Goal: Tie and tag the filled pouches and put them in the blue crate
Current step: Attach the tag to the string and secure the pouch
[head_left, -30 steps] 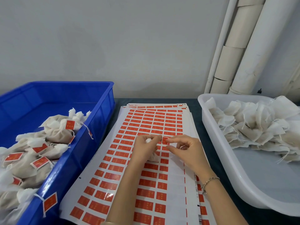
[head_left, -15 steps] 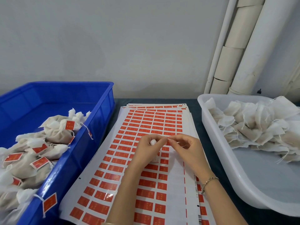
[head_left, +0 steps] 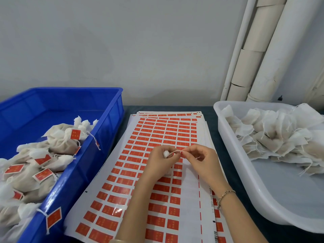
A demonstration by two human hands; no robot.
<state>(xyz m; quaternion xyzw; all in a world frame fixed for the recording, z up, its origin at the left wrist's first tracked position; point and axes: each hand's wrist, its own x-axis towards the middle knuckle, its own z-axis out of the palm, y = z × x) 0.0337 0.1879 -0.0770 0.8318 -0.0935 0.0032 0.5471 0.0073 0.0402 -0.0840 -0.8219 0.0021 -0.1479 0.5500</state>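
Over the middle of the bench (head_left: 208,109), above the sheets of red stickers (head_left: 157,130), the left hand (head_left: 158,163) grips a small white pouch (head_left: 165,153). The right hand (head_left: 203,162) pinches its string (head_left: 177,151), which runs between the two hands. The blue crate (head_left: 108,120) sits at the bench's left edge, with tagged pouches (head_left: 61,142) inside.

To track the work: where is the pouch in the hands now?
Head view, centre: the pouch sits in the left hand above the sticker sheets, between the blue crate and the white tub.
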